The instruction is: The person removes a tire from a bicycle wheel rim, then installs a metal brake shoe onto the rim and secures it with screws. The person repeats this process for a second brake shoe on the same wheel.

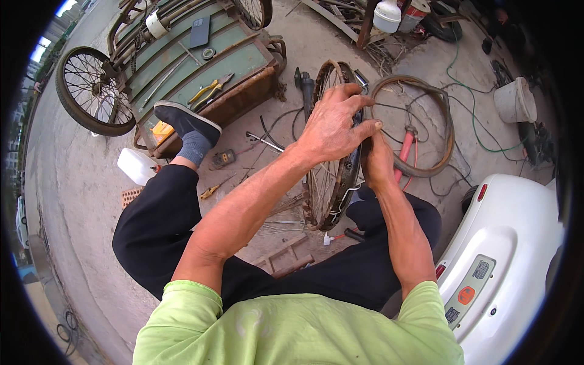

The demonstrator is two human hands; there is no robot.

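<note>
A rusty spoked wheel (pixel 339 204) stands upright between my legs, its rim seen nearly edge-on, with a dark tyre along its right side. Across its upper part reaches my left hand (pixel 336 125), thumb and fingers spread apart, palm facing down. My right hand (pixel 378 163) is against the wheel's right side, closed around the tyre edge; its fingertips are partly hidden behind the left thumb. A dark hand pump (pixel 306 88) is just beyond the left hand. Close to the right hand lie a red-handled tool (pixel 406 149) and a loose brown tyre (pixel 449 121).
An overturned green cart (pixel 234 52) at the far left carries a phone (pixel 199 32), yellow-handled pliers (pixel 204 92) and a tape roll (pixel 208 53). My left shoe rests against it. A white jug (pixel 136 166), multimeter (pixel 223 159), screwdriver (pixel 210 192), white vehicle (pixel 517 243) and bucket (pixel 516 100) surround me.
</note>
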